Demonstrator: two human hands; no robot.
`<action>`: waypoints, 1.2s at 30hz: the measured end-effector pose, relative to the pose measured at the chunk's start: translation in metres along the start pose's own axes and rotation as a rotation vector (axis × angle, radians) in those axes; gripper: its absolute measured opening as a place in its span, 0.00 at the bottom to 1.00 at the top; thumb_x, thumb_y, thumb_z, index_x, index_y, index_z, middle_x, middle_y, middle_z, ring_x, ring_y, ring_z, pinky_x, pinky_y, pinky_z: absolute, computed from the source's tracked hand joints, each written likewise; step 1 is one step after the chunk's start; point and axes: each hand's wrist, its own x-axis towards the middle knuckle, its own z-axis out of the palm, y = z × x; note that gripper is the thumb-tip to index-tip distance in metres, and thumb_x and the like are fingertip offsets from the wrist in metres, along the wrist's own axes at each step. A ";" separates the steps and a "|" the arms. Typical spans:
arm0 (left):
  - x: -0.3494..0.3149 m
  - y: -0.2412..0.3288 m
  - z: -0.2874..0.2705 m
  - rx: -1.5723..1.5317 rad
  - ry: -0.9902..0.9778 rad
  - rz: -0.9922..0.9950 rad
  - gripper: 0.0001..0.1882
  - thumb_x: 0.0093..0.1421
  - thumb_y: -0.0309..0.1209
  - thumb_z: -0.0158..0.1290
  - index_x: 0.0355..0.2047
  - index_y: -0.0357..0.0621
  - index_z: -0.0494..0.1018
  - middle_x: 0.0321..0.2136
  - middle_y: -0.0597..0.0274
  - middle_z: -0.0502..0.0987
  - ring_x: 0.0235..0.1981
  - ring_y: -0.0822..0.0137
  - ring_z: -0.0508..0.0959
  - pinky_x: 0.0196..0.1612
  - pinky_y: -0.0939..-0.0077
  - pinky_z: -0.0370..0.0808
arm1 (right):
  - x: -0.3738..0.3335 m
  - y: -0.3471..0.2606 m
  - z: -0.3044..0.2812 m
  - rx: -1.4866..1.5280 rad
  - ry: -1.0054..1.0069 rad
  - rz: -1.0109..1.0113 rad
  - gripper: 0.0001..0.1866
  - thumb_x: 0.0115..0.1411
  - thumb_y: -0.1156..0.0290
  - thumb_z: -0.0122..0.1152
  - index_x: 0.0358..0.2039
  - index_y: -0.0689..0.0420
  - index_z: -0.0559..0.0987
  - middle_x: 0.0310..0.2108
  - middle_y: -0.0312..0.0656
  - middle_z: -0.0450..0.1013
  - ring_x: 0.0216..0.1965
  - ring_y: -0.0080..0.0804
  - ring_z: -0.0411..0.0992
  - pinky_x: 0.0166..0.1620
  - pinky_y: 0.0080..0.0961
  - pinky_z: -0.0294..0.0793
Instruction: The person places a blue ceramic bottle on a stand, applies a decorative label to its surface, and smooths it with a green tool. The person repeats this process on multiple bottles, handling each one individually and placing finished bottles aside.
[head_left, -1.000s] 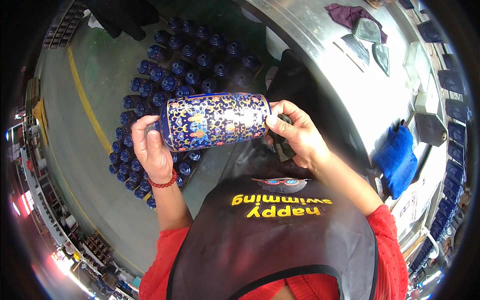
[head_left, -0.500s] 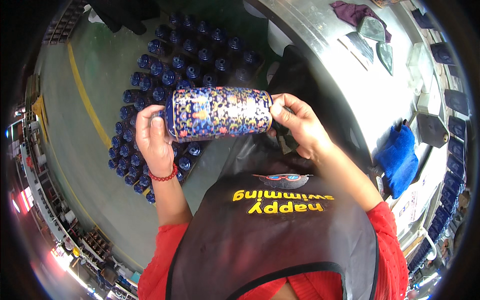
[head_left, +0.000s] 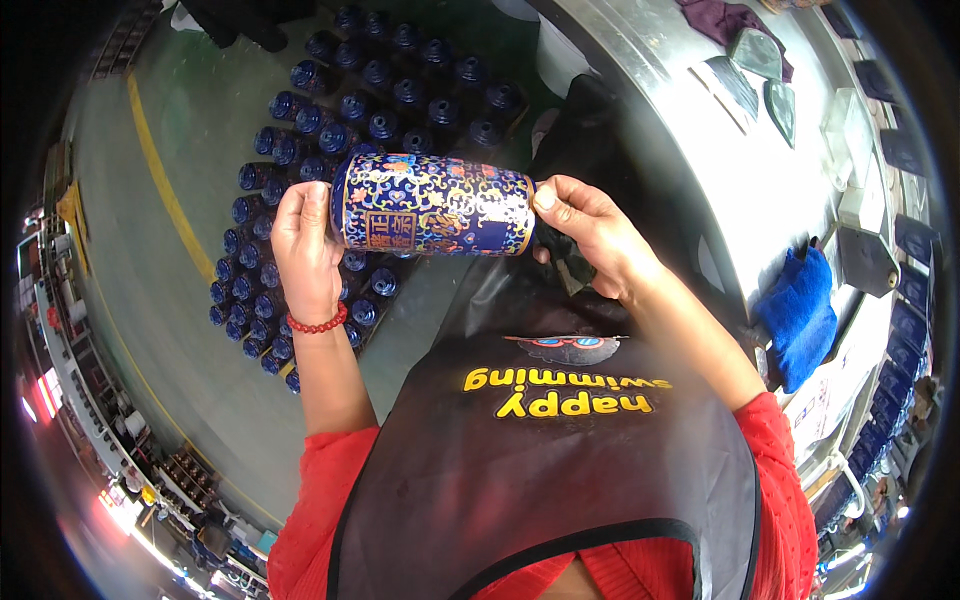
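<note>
A blue bottle point(head_left: 435, 205) with a dense, many-coloured flower and scroll pattern is held sideways in front of my black apron point(head_left: 560, 470). My left hand point(head_left: 307, 240), with a red bead bracelet on its wrist, is closed round the bottle's left end and hides the neck. At the other end, my right hand point(head_left: 605, 240) pinches the base edge between thumb and fingers. A dark, limp-looking piece point(head_left: 568, 265) hangs below the right fingers; its kind is unclear. A framed panel now faces up near the bottle's left end.
Several rows of blue bottles point(head_left: 383, 124) stand on the floor beyond my hands. A pale metal worktable point(head_left: 690, 140) curves along the right, bearing a bright blue towel point(head_left: 800, 320), a maroon cloth point(head_left: 735, 18) and flat dark-green pieces point(head_left: 780, 112). Yellow lines point(head_left: 165, 180) cross the floor at left.
The bottle has been turned about its long axis, so a framed panel shows where only the pattern did. Both hands have shifted slightly away from me, still holding it.
</note>
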 end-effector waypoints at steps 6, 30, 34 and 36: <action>0.012 0.025 -0.009 0.144 -0.039 0.107 0.08 0.70 0.30 0.52 0.44 0.39 0.74 0.26 0.74 0.72 0.19 0.86 0.64 0.21 0.90 0.60 | 0.033 -0.006 0.005 -0.009 -0.044 -0.075 0.11 0.69 0.59 0.59 0.39 0.53 0.76 0.36 0.31 0.73 0.38 0.19 0.69 0.37 0.22 0.74; 0.374 -0.105 -0.129 1.405 0.329 0.563 0.12 0.60 0.39 0.58 0.36 0.45 0.72 0.33 0.47 0.77 0.32 0.43 0.79 0.36 0.51 0.76 | 0.071 -0.137 -0.016 -2.009 0.701 -0.718 0.31 0.54 0.81 0.64 0.61 0.55 0.74 0.57 0.47 0.68 0.57 0.49 0.68 0.59 0.44 0.69; 0.413 -0.146 -0.137 1.518 0.325 0.505 0.16 0.63 0.43 0.56 0.42 0.44 0.76 0.33 0.47 0.82 0.34 0.48 0.83 0.38 0.57 0.80 | 0.072 -0.137 -0.013 -2.006 0.716 -0.684 0.35 0.50 0.84 0.65 0.61 0.56 0.72 0.57 0.48 0.68 0.55 0.51 0.69 0.57 0.44 0.72; 0.428 -0.171 -0.139 1.477 0.286 0.375 0.18 0.64 0.46 0.54 0.43 0.45 0.75 0.36 0.44 0.82 0.37 0.44 0.83 0.41 0.51 0.80 | 0.071 -0.137 -0.014 -2.042 0.724 -0.673 0.37 0.47 0.85 0.65 0.62 0.56 0.72 0.57 0.48 0.68 0.55 0.51 0.70 0.57 0.45 0.72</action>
